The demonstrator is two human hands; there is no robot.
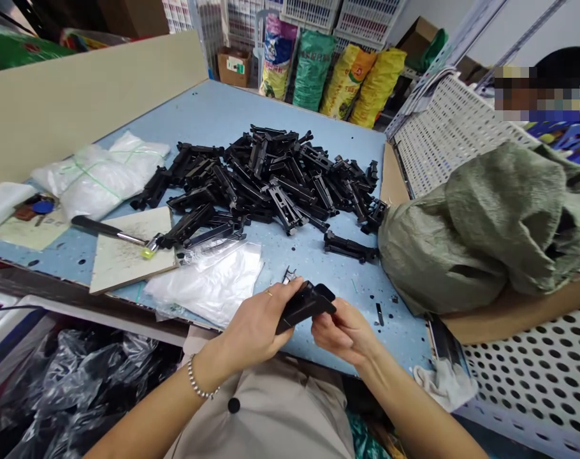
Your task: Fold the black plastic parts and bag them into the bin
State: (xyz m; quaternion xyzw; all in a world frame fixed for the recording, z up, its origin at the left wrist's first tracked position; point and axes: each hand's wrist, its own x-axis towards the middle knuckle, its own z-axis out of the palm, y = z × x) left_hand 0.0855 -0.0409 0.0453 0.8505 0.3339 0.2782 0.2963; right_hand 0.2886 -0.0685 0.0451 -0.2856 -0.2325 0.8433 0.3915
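Observation:
My left hand [259,322] is wrapped round a black plastic part [305,306], held just above the table's front edge. At the right end of that part is my right hand [340,328], its fingers curled and pinched close against it. Whether something small sits in that pinch is hidden. A little metal piece [289,275] shows just beyond my left thumb. Farther back, a big heap of similar black parts [271,172] covers the middle of the blue table [352,290]. One separate black part [350,247] lies to the right, nearer me.
Clear plastic bags [213,277] lie left of my hands, beside a board [132,248] with a black-handled hammer [108,229]. Wrapped white bundles [103,169] sit behind. A large green-grey sack [491,229] bulges over the right edge. Another person [533,95] is at far right.

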